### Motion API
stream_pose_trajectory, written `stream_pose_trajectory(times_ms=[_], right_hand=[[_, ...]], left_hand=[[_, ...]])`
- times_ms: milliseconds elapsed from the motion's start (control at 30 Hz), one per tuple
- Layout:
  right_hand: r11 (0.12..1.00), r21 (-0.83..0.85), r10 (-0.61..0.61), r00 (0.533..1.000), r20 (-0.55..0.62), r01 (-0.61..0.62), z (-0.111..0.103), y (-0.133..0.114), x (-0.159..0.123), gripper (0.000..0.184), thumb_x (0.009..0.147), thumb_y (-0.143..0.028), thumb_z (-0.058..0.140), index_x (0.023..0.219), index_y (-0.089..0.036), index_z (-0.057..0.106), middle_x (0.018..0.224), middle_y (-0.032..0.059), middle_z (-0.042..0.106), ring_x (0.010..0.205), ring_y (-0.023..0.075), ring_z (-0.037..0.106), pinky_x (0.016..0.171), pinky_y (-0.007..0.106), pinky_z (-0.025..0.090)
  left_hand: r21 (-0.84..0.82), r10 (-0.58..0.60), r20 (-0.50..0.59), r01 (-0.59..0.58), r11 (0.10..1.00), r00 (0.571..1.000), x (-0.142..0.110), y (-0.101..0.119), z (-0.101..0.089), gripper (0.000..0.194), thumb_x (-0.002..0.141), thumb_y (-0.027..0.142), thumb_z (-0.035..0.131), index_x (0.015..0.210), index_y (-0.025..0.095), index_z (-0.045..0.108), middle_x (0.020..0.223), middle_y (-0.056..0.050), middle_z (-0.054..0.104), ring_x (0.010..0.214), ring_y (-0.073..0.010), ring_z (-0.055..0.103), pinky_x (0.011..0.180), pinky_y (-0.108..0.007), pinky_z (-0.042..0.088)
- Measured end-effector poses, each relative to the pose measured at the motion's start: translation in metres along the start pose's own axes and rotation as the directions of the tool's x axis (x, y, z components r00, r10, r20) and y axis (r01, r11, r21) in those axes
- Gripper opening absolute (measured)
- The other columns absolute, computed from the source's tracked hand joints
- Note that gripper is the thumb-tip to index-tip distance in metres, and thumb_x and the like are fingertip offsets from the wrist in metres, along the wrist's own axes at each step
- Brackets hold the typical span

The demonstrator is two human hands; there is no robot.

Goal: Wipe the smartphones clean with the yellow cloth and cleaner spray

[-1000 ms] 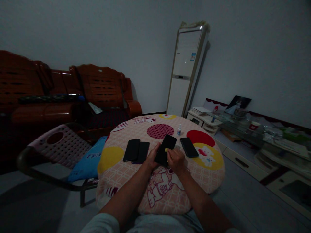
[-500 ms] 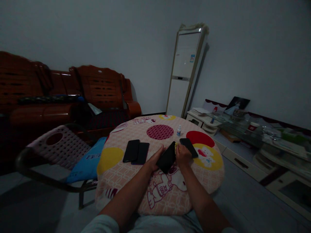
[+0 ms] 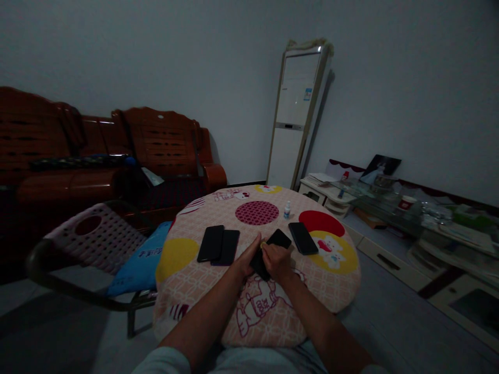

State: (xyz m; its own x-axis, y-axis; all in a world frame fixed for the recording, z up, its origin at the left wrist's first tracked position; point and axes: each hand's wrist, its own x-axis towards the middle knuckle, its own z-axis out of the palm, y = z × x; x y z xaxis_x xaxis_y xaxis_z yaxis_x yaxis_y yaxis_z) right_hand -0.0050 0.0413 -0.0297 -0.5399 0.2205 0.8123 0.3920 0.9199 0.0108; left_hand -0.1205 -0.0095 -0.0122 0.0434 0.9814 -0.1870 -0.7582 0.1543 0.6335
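So there's a black phone (image 3: 281, 238) over the near-middle of the round table (image 3: 183, 283), between the other phones. Left hand (image 3: 245, 259) is partly curled along its left edge, thumb up, gripping it; can't see the fingers underneath. Right hand (image 3: 277, 262) is mostly closed, pinching a little yellow scrap (image 3: 263, 244) down at the phone's face. Too dark to say what the scrap is, or whether the phone rests on the cloth.

Progress-wise I'd call this one mid-job, since both hands are on it and it hasn't been put down. Two more lie to the left, one phone (image 3: 210, 243) overlapping a second phone (image 3: 230, 248), plus a right-hand phone (image 3: 303, 239). No clue which of those are done or left. Small bottle (image 3: 287, 211) stands upright on the far side, untouched.
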Motion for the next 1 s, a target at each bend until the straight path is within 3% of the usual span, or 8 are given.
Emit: stream_pose_trajectory(times_ms=[133,333,533,733,867,1000], right_hand=[[0.985,-0.052,0.162,0.986,-0.048,-0.165,-0.002,0.014,0.004,0.026,0.096,-0.022,0.041,0.096,-0.015,0.066,0.072,0.0052,0.065,0.065,0.0146,0.06,0.062,0.025,0.039],[0.927,-0.096,0.347,0.927,-0.144,-0.362,-0.003,0.038,0.008,0.032,0.097,-0.025,0.037,0.089,-0.014,0.066,0.071,0.0063,0.066,0.064,0.0141,0.06,0.06,0.023,0.037],[0.878,-0.102,0.454,0.88,-0.14,-0.469,-0.007,0.043,0.004,0.035,0.097,-0.026,0.035,0.084,-0.015,0.066,0.073,0.0071,0.067,0.062,0.014,0.059,0.058,0.023,0.034],[0.925,-0.042,0.374,0.924,-0.078,-0.378,-0.005,0.031,0.001,0.03,0.095,-0.022,0.038,0.081,-0.017,0.064,0.07,0.0053,0.067,0.063,0.0137,0.06,0.059,0.023,0.035],[0.963,0.045,0.264,0.964,0.029,-0.265,0.0,0.01,0.0,0.026,0.095,-0.021,0.04,0.085,-0.017,0.064,0.071,0.0047,0.067,0.063,0.0133,0.06,0.059,0.023,0.036],[0.985,0.129,0.093,0.986,0.142,-0.111,0.002,-0.011,-0.002,0.026,0.095,-0.021,0.04,0.084,-0.017,0.062,0.072,0.0046,0.067,0.066,0.0139,0.061,0.062,0.023,0.038]], left_hand=[[-0.007,-0.029,0.082,0.03,1.0,0.996,-0.004,-0.001,0.005,0.049,0.089,0.052,0.048,0.116,0.013,0.061,0.08,-0.009,0.07,0.069,-0.0207,0.068,0.066,-0.028,0.052],[0.022,-0.092,0.265,0.089,0.996,0.96,-0.009,0.0,0.011,0.053,0.09,0.054,0.043,0.127,0.017,0.055,0.089,-0.014,0.07,0.075,-0.0249,0.069,0.066,-0.035,0.054],[-0.01,-0.074,0.259,0.08,0.997,0.963,-0.008,0.002,0.006,0.057,0.089,0.057,0.042,0.129,0.018,0.053,0.1,-0.016,0.069,0.08,-0.0283,0.069,0.069,-0.042,0.055],[-0.071,0.079,0.124,-0.07,0.995,0.989,-0.001,0.006,0.001,0.051,0.092,0.05,0.043,0.125,0.014,0.056,0.098,-0.014,0.07,0.083,-0.0247,0.069,0.078,-0.037,0.053],[-0.097,0.192,0.017,-0.19,0.977,0.981,0.004,0.009,-0.001,0.049,0.094,0.046,0.038,0.124,0.012,0.058,0.096,-0.012,0.071,0.086,-0.0228,0.069,0.084,-0.033,0.051],[-0.133,0.209,-0.043,-0.213,0.968,0.977,0.003,0.012,-0.001,0.053,0.092,0.051,0.04,0.127,0.014,0.056,0.101,-0.012,0.071,0.09,-0.0244,0.068,0.088,-0.035,0.049]])
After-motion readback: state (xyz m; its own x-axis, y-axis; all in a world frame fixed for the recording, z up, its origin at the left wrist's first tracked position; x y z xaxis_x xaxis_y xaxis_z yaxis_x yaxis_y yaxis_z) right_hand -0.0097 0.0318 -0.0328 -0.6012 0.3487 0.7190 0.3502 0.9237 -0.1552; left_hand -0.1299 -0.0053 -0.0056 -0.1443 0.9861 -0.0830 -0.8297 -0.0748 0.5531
